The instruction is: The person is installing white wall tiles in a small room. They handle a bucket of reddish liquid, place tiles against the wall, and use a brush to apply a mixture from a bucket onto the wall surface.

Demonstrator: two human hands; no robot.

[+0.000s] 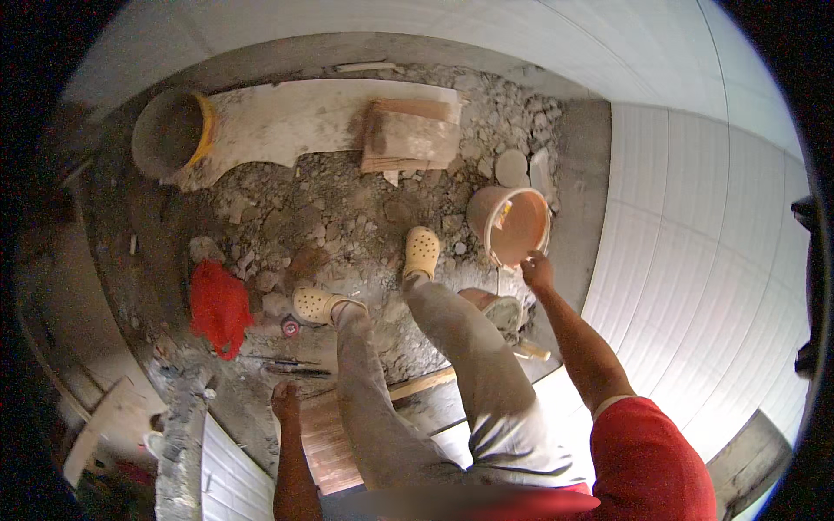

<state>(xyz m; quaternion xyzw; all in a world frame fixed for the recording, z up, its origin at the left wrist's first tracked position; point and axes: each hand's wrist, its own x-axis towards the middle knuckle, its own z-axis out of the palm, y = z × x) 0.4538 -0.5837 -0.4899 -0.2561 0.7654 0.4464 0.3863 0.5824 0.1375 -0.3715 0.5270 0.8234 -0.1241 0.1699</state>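
On the right, my right hand [537,271] has its fingers closed on the rim of a pale bucket [483,217]. The bucket is tipped so that its orange-brown inside faces me; a small yellow patch shows on its inner wall. Below it, a second, dirty bucket [509,311] is partly hidden behind my right leg. My left hand [285,401] hangs low on the left, fingers curled in, with nothing visible in them. Beside that hand is a stack of brown tiles or boards [326,438], and just above it dark thin tools [297,372] lie on the ground.
Broken rubble [347,204] covers the ground around my feet. Beyond it lie a dusty pale board [287,113], a brown stack [413,135] and a large yellow-rimmed tub [207,130]. A red plastic bag [219,304] sits to the left. White panelled walls [686,234] rise on the right.
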